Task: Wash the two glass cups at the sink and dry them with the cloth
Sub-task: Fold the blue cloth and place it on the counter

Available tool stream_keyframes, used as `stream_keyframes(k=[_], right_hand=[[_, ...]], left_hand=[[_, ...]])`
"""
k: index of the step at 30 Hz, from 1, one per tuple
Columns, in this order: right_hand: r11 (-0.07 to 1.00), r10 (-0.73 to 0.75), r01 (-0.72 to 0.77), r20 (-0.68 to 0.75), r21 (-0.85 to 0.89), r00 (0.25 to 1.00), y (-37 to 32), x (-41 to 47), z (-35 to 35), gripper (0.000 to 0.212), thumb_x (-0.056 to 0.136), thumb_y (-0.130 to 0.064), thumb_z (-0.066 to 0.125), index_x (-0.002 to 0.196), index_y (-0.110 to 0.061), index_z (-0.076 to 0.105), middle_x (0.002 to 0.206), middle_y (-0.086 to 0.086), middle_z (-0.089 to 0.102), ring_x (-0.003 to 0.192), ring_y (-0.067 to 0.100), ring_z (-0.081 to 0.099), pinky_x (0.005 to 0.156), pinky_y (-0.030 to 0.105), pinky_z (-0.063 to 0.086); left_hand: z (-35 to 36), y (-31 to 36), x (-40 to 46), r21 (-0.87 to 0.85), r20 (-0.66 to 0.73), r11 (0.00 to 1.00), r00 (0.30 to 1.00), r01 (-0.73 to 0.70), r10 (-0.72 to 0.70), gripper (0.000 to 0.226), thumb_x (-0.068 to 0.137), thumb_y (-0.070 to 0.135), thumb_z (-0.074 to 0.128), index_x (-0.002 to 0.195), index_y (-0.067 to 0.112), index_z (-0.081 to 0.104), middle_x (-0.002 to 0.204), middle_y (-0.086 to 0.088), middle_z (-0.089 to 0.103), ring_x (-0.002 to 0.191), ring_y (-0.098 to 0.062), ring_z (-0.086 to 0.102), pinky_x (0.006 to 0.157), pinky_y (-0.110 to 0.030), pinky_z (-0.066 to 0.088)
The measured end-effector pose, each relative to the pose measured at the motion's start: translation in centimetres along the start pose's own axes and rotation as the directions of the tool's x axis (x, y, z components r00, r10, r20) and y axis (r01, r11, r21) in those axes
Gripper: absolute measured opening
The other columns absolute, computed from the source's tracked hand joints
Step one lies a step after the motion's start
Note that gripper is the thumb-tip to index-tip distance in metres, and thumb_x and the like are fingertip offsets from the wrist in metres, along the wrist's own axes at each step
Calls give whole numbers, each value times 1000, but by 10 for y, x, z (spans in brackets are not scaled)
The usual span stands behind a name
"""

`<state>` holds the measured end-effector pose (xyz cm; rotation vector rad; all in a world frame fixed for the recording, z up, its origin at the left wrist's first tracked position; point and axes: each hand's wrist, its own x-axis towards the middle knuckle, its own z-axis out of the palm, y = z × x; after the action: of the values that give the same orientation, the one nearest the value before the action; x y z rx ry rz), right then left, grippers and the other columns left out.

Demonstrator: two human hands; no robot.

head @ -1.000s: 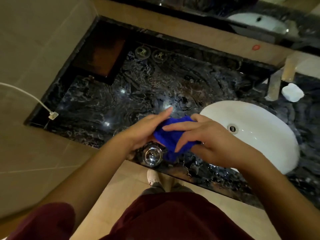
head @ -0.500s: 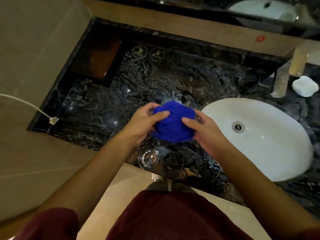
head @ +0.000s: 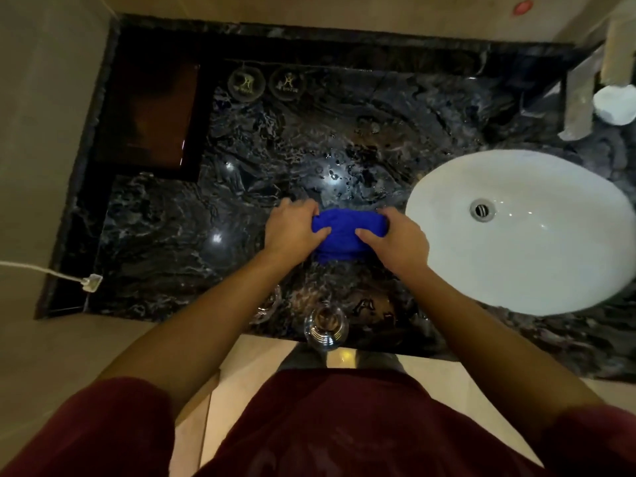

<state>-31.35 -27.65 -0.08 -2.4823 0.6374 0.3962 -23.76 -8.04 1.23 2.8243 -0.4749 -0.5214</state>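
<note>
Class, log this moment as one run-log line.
left hand: grips blue cloth | right hand: grips same cloth | glass cup: upright at counter edge | sink: empty

A dark marble surface (head: pixel 261 160) with pale veins fills the alcove, wet in patches and catching small glints of overhead light. Beige tiled walls (head: pixel 44 98) close it in on the left and at the back. A dark wooden tray (head: pixel 151 111) lies in the far left corner, two round coasters (head: pixel 246 82) just beside it. A white cable (head: pixel 41 270) (plug at its end) reaches the left edge. Pale floor tiles (head: pixel 251 359) show below.
</note>
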Motion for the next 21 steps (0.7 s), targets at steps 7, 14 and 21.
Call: stream_keyframes(k=[7,14,21], right_hand=[[927,-334,337,-50,163,941,5,-43,-27,71,86,-55,70,144,-21,49,138,3,58,122,20,56,101,40,50],[724,-671,683,327,97,665,10,-108,-25,94,80,-74,69,157,-31,35,164,-7,35,149,12,35,121,38,35],[629,-695,775,398,-65,598,3,-132,8,96,82,-54,77,161,-27,28,166,4,33,147,26,38,119,43,36]], left_hand=[[-28,-38,-24,-288,18,945,986,-153,165,72,85,75,53,135,23,57,138,-4,55,129,-24,48,107,-41,43],[-24,-100,-127,-236,0,941,968,-244,251,95,76,79,62,153,28,42,157,0,45,144,-21,39,116,-43,35],[11,-101,-163,-105,-105,956,959,-275,264,87,78,39,86,152,22,44,154,-6,45,136,-28,50,111,-44,44]])
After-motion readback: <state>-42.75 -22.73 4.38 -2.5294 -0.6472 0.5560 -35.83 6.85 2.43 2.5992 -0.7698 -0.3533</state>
